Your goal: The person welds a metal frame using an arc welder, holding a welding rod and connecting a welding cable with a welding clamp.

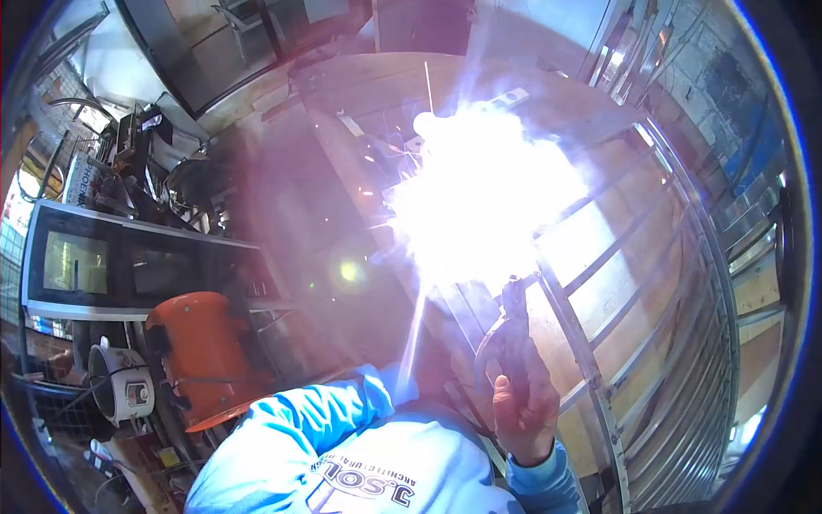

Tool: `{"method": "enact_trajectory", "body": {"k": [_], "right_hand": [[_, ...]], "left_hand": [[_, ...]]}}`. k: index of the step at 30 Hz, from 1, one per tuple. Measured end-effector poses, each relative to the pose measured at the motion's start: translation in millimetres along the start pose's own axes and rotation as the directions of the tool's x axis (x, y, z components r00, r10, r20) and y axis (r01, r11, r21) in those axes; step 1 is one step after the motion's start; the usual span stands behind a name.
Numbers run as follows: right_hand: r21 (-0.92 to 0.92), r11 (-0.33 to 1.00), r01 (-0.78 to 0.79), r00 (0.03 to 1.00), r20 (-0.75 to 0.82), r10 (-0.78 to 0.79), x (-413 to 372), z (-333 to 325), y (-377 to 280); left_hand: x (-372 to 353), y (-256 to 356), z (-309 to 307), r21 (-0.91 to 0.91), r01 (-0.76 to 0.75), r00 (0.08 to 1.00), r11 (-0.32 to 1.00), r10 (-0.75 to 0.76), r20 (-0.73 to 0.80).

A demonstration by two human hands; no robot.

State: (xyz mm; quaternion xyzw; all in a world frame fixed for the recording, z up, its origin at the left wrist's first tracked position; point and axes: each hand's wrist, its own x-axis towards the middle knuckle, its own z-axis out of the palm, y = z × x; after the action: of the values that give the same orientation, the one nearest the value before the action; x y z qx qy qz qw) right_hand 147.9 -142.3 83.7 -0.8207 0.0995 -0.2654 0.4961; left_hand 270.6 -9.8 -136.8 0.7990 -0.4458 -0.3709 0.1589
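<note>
A white-hot glare [488, 197] with flying sparks fills the upper middle and hides whatever lies beneath it. Just below it, my right hand [527, 407] is wrapped round a dark torch-like tool [514, 325], whose tip points up into the light. My left arm, in a light blue sleeve [325, 411], reaches across my chest. Beyond its cuff, haze and shadow obscure my left hand, so its fingers cannot be made out. Metal bars [565, 317] form a frame beside the glare, to the right of the tool.
An orange cylindrical object [201, 360] stands at the left, beside a white round device [122, 383]. Above them is a metal-edged bench [86, 308] with equipment behind it. A long curved metal rail [723, 283] and several bars run down the right side.
</note>
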Motion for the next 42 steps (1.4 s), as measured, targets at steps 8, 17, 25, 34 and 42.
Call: {"method": "enact_trajectory", "body": {"k": [8, 17, 25, 34, 42], "right_hand": [[-0.195, 0.981, -0.024, 0.999, -0.029, 0.019, -11, -1, 5], [-0.215, 0.969, 0.12, 0.991, -0.039, -0.131, 2, 17, 6], [0.024, 0.998, 0.054, 0.997, 0.062, -0.055, -8, 19, 26], [-0.277, 0.949, 0.149, 0.987, -0.012, -0.159, 2, 19, 10], [-0.265, 0.958, 0.111, 0.994, 0.03, -0.107, 4, 20, 8]], "left_hand": [[7, 5, -2, -0.007, -0.017, 1.0, 1.0, 0.017, 0.001], [-8, 8, -9, 0.086, -0.042, 0.998, 0.995, 0.045, -0.032], [-10, 1, 0, 0.021, 0.063, 0.996, 0.998, -0.064, 0.062], [-7, 4, 2, -0.006, 0.019, 0.999, 1.0, -0.019, 0.049], [2, 8, -2, -0.016, 0.011, 1.0, 1.0, -0.011, 0.023]]}}
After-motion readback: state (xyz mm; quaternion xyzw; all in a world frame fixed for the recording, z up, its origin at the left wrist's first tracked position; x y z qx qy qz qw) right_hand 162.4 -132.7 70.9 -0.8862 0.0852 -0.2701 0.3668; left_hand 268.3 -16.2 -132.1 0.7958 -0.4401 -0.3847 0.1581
